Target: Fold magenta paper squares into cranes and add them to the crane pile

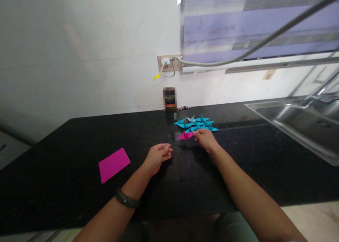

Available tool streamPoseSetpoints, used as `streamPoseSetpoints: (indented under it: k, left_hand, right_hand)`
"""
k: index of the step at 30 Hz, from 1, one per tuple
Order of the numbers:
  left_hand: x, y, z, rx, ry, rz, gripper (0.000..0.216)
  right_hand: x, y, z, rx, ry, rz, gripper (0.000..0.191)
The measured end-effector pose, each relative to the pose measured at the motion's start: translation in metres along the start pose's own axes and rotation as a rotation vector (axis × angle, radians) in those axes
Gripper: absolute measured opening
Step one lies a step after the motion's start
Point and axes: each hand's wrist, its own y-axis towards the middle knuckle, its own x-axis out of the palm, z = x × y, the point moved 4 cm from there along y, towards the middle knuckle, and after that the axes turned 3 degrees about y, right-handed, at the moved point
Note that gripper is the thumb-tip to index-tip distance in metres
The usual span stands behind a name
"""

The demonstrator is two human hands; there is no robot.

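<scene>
My right hand [205, 139] is stretched forward on the black countertop [79, 143], its fingers pinched on a folded pink paper piece [184, 135]. Just beyond it lies a cluster of several blue folded paper cranes [197, 123]. My left hand [158, 156] rests on the counter to the left of the right hand, fingers loosely curled and apart, holding nothing. A dark band is on my left wrist. A flat pink paper sheet [113, 164] lies further left of that hand.
A small dark box [169, 99] stands against the white wall behind the cranes. A wall socket [169, 63] with plugged cables is above it. A steel sink [299, 123] with a tap sits at the right. The counter's front edge runs near my body.
</scene>
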Motion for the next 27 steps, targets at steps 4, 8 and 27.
streamPoseSetpoints:
  k: [4,8,27]
  left_hand:
    - [-0.024,-0.031,0.003,0.016,0.021,0.025,0.014]
    - [-0.062,-0.065,0.005,0.006,0.067,0.112,0.023]
    - [-0.181,-0.054,0.034,0.166,1.705,0.295,0.088]
  right_hand:
    - [-0.012,0.01,-0.001,0.04,-0.197,0.053,0.03]
    - [-0.015,0.014,-0.002,0.056,-0.382,0.093,0.024]
    - [0.039,-0.035,-0.052,-0.469,-0.499,0.039,0.027]
